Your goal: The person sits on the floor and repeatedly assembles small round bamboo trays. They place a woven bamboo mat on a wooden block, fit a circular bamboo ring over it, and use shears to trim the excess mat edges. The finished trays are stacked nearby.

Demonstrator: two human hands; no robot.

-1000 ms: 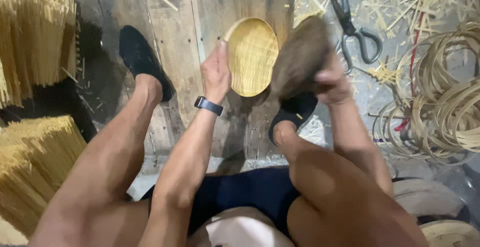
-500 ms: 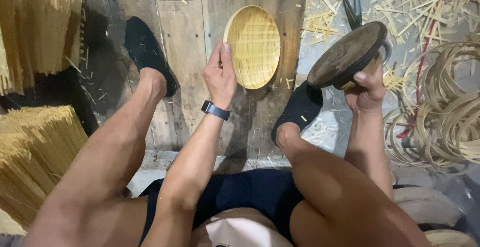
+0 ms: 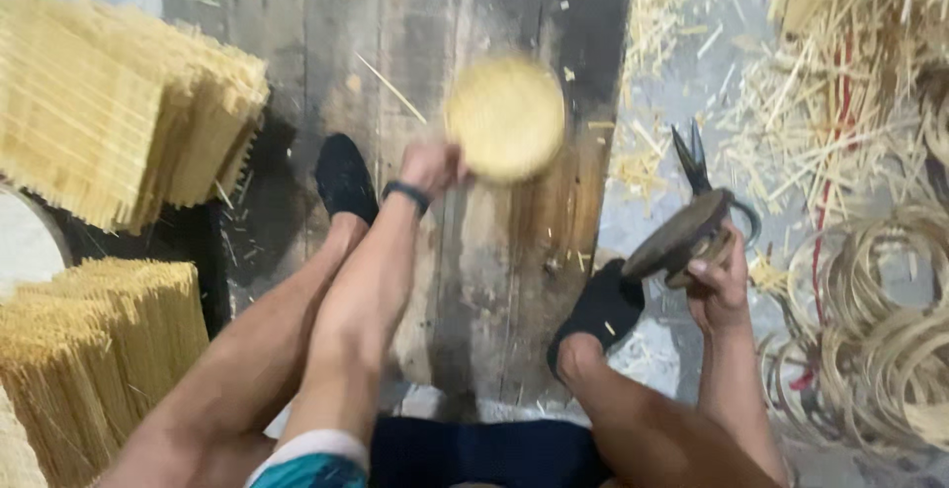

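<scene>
My left hand grips the edge of a round, pale woven bamboo tray, blurred by motion, above the dark wooden planks. A dark band sits on that wrist. My right hand holds a dark round wooden mould tilted on edge, just right of my right foot in a black shoe. My left foot, also in a black shoe, rests on the planks beside my left forearm.
Black scissors lie behind the mould among loose bamboo offcuts. Coiled bamboo hoops lie at the right. Bundles of thin bamboo strips are stacked at the left and lower left.
The right hand has lowered the dark mould down and to the right, beside the scissors. The left hand has lifted the woven tray, now blurred. The camera view has shifted.
</scene>
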